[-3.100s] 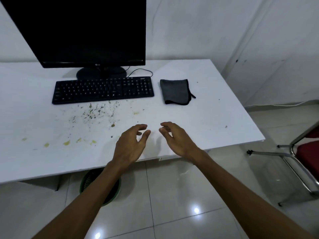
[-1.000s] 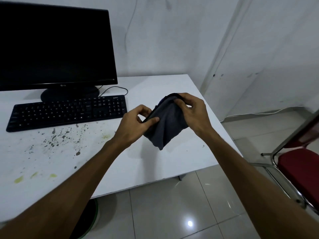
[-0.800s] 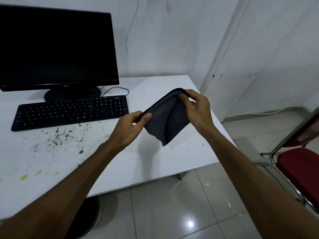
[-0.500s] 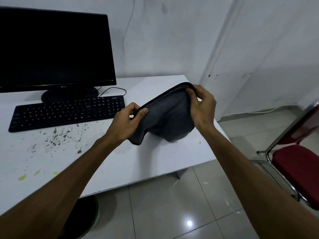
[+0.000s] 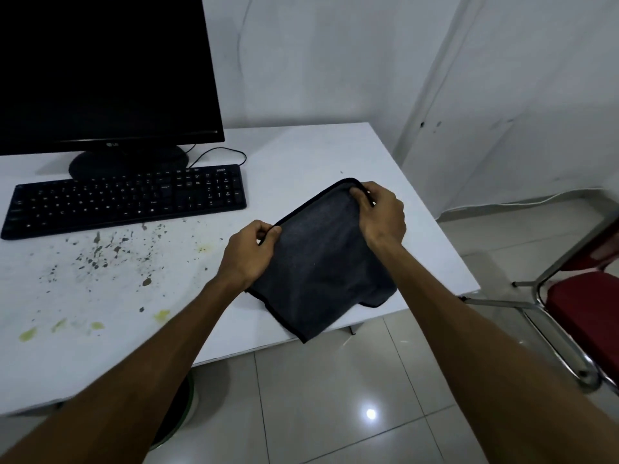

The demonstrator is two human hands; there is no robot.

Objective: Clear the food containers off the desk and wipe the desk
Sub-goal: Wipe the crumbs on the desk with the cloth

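Cloth [image 5: 321,262] pinched by left hand [image 5: 249,252], right hand [image 5: 382,216], above desk [image 5: 301,152]

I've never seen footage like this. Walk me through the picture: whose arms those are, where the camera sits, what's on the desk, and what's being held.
There is no machine here. A person wears a wide-angle camera on the head, looking forward and down, so the two arms reaching in from the bottom are that person's own.

The left hand and the right hand each pinch the top edge of a dark grey cloth, holding it spread open above the near right part of the white desk.

On the desk stand a black monitor and, in front of it, a black keyboard. Nearer the person, dark specks and yellowish smears dirty the surface.

No food containers show on the desk. A red chair stands at the right, and a bin sits under the desk.
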